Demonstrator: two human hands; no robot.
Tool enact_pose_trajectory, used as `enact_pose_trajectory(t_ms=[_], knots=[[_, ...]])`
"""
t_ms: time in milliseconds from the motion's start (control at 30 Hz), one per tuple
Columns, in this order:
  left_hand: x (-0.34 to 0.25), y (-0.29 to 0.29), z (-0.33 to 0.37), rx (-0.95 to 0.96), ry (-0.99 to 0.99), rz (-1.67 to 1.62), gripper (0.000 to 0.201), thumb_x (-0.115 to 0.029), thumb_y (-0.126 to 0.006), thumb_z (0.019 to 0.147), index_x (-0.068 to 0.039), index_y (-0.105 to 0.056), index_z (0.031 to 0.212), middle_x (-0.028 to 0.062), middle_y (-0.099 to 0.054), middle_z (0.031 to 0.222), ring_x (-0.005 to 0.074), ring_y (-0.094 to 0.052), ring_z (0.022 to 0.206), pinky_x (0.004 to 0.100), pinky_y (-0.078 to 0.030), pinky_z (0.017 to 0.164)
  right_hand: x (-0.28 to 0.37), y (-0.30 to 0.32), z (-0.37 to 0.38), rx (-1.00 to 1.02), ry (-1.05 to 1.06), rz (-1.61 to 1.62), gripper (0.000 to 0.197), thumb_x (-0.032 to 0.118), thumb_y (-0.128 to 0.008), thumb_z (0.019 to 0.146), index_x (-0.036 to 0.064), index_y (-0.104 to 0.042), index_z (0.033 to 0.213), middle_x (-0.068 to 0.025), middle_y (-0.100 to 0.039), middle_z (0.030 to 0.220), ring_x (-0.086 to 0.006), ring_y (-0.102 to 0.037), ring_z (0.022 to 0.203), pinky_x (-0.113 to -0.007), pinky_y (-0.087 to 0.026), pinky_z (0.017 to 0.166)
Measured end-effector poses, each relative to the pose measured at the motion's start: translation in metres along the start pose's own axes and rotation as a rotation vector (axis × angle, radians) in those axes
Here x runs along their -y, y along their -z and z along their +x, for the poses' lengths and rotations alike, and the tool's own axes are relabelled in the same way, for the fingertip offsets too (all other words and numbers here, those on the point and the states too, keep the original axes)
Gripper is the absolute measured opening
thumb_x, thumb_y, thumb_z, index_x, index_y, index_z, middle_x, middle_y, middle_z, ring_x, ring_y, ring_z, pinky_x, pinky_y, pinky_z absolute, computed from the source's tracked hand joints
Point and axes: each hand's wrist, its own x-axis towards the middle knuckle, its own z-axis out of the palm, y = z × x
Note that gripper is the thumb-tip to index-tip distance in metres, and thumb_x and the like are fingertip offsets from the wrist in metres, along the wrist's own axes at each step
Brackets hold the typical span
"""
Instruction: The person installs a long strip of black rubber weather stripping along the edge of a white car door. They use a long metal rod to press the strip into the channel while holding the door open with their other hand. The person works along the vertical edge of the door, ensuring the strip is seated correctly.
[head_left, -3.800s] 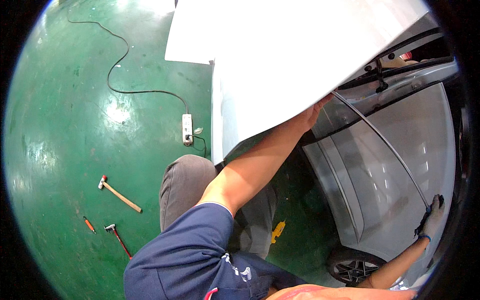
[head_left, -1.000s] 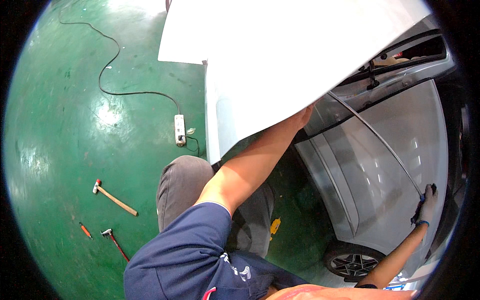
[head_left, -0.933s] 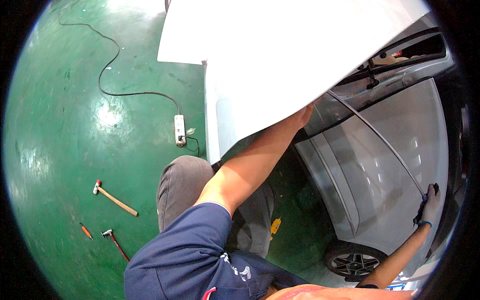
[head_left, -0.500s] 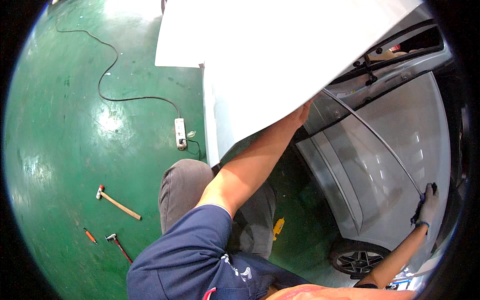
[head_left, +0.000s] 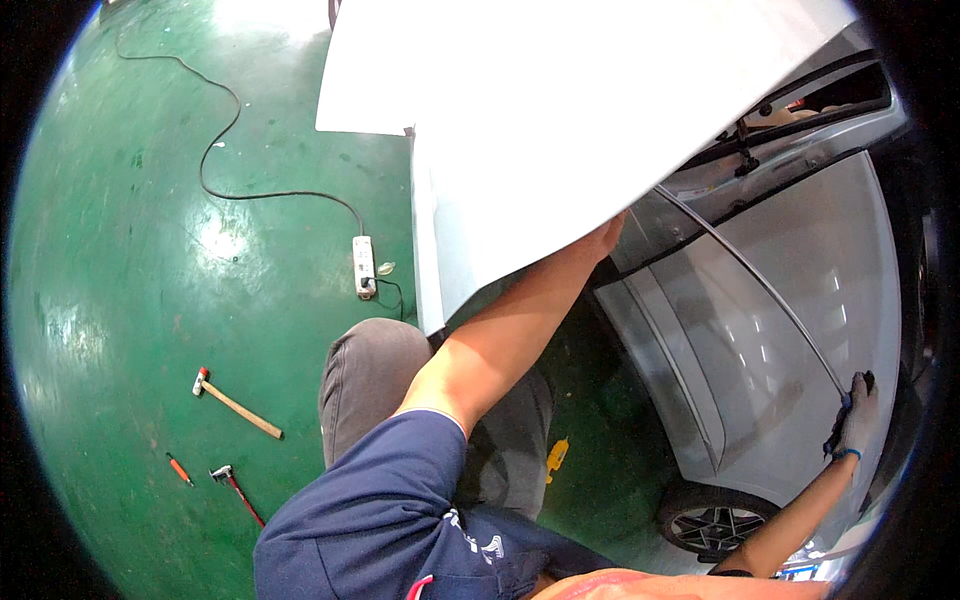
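My right hand (head_left: 855,420), in a grey glove, is closed around the dark handle of a long, thin metal rod (head_left: 765,273). The rod runs up and to the left, and its far end goes out of sight behind the open white car door (head_left: 530,120). My left forearm (head_left: 510,325) reaches under the lower edge of that door. Of my left hand (head_left: 612,236) only the bare back near the wrist shows; its fingers are hidden behind the panel, so what they touch cannot be seen.
A car body panel (head_left: 780,290) and a wheel (head_left: 715,525) stand at the right. On the green floor lie a wooden-handled hammer (head_left: 240,405), a smaller hammer (head_left: 235,490), an orange pen-like tool (head_left: 180,469), a yellow object (head_left: 556,456) and a corded power strip (head_left: 363,266).
My right hand and the rod's handle end have moved slightly downward. The whole view has shifted a little; my left arm stays under the door edge.
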Motion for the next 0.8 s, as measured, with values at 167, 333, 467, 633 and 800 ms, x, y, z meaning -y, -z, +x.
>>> enact_pose_trajectory(t_ms=[167, 333, 467, 633, 800], knots=[[-0.002, -0.001, -0.001, -0.003, -0.003, 0.008, 0.023, -0.023, -0.055, 0.095, -0.009, -0.059, 0.112, 0.0078, -0.066, 0.106, 0.0208, -0.064, 0.098, 0.0344, -0.051, 0.087, -0.004, 0.009, 0.001, -0.042, 0.067, -0.002, 0.049, 0.037, -0.056, 0.09, 0.0068, -0.051, 0.129, 0.0011, -0.048, 0.071, -0.0069, -0.033, 0.045, -0.024, -0.027, 0.041], [-0.005, 0.001, -0.003, -0.007, -0.007, 0.006, 0.023, -0.023, -0.055, 0.095, -0.009, -0.059, 0.111, 0.0079, -0.066, 0.106, 0.0209, -0.064, 0.097, 0.0345, -0.051, 0.087, 0.005, -0.005, -0.009, -0.024, 0.035, 0.02, 0.05, 0.037, -0.056, 0.09, 0.0046, -0.051, 0.129, 0.0009, -0.046, 0.069, -0.0066, -0.035, 0.046, -0.024, -0.028, 0.042], [-0.004, -0.002, -0.003, -0.006, 0.004, 0.008, 0.023, -0.023, -0.055, 0.095, -0.008, -0.059, 0.111, 0.008, -0.066, 0.105, 0.021, -0.064, 0.097, 0.0346, -0.051, 0.087, 0.017, -0.001, -0.008, 0.034, 0.01, -0.117, 0.046, 0.032, -0.053, 0.092, 0.0032, -0.054, 0.127, -0.0084, -0.06, 0.095, -0.0153, -0.051, 0.071, -0.027, -0.042, 0.061], [-0.006, -0.002, -0.002, -0.012, 0.005, 0.012, 0.023, -0.023, -0.055, 0.095, -0.008, -0.059, 0.111, 0.0081, -0.066, 0.105, 0.0211, -0.064, 0.097, 0.0347, -0.051, 0.087, -0.021, 0.014, 0.026, 0.075, 0.096, -0.159, 0.048, 0.031, -0.052, 0.092, 0.0026, -0.051, 0.131, -0.0141, -0.057, 0.119, -0.021, -0.052, 0.096, -0.03, -0.041, 0.085], [-0.005, -0.003, -0.002, -0.008, 0.008, 0.002, 0.023, -0.023, -0.054, 0.095, -0.008, -0.059, 0.111, 0.0082, -0.066, 0.105, 0.0213, -0.064, 0.097, 0.0348, -0.051, 0.086, -0.04, -0.01, 0.036, -0.044, 0.14, -0.078, 0.047, 0.033, -0.054, 0.092, 0.0054, -0.052, 0.129, -0.0088, -0.06, 0.102, -0.0163, -0.054, 0.084, -0.027, -0.042, 0.075]])
